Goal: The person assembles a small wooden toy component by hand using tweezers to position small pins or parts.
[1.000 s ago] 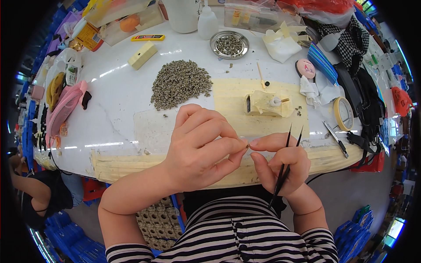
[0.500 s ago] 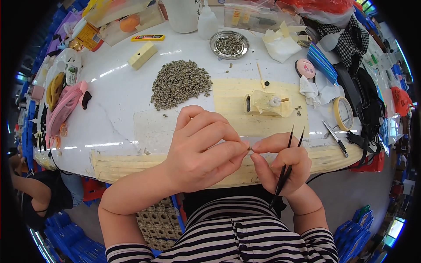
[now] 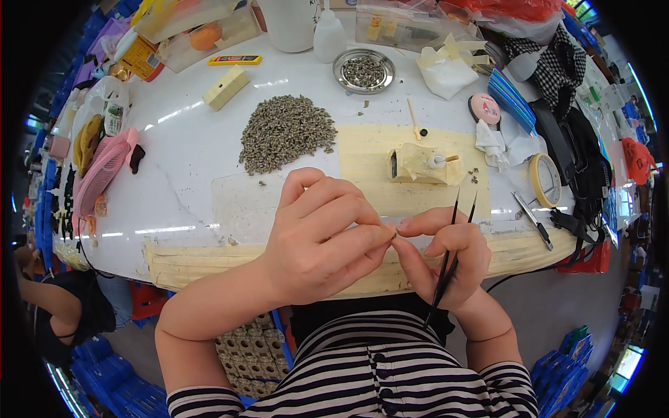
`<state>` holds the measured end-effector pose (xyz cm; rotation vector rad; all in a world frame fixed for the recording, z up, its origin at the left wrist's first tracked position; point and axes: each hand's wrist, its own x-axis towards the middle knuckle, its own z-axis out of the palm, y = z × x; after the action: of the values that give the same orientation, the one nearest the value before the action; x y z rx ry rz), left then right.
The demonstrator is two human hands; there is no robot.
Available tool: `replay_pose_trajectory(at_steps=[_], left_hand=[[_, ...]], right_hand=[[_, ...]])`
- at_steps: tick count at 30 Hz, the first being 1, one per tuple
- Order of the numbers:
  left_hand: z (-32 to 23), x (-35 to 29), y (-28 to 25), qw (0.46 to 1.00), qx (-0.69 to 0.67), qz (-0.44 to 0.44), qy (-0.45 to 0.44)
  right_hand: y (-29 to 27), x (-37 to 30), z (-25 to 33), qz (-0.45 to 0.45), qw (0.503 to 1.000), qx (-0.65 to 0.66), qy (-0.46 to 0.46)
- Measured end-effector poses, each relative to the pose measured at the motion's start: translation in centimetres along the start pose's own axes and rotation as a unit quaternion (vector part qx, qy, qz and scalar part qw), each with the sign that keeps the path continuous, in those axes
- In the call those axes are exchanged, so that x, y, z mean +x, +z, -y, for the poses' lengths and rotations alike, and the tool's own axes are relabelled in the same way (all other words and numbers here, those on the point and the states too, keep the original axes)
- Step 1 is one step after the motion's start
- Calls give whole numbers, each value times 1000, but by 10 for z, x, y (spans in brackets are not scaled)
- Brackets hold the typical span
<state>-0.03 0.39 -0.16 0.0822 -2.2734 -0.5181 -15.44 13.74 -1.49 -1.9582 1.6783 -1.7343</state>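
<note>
Between the fingertips of my left hand [image 3: 324, 240] is a tiny metal part [image 3: 394, 235], mostly covered by the fingers. My right hand [image 3: 446, 258] meets it there, thumb and index fingertip close around the same part. Black tweezers [image 3: 447, 273] lie in the curled fingers of my right hand, tips pointing away and a little apart. Beyond my left hand spreads a pile of small grey metal parts [image 3: 286, 132]. A round metal dish [image 3: 364, 87] farther back holds more of them. A tape-covered block [image 3: 418, 167] with a small white container on it sits beyond my right hand.
A few loose parts [image 3: 474, 175] lie right of the block. Farther right are a utility knife [image 3: 533, 221], a tape roll [image 3: 546, 180] and a black bag [image 3: 557, 139]. At left are a pink mesh item [image 3: 104, 171] and a cream block [image 3: 226, 88]. A person [image 3: 70, 306] sits at far left.
My right thumb and index finger have closed in around the tiny part. The tweezers have shifted slightly left with that hand. My left hand is nearly still.
</note>
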Motion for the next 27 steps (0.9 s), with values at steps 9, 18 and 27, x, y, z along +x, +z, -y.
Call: replay_pose_trajectory(at_steps=[9,18,27], left_hand=[[-1,1,-1,1000,4,-16,17],[-1,0,0,1000,5,-11,11],[0,1,-1,1000,1,9,-11]], right_hand=[[2,-3,0,-10,999,20,28],[-1,-2,1,-1,999,24,25],[-1,2,-1,12,998,1,-69]])
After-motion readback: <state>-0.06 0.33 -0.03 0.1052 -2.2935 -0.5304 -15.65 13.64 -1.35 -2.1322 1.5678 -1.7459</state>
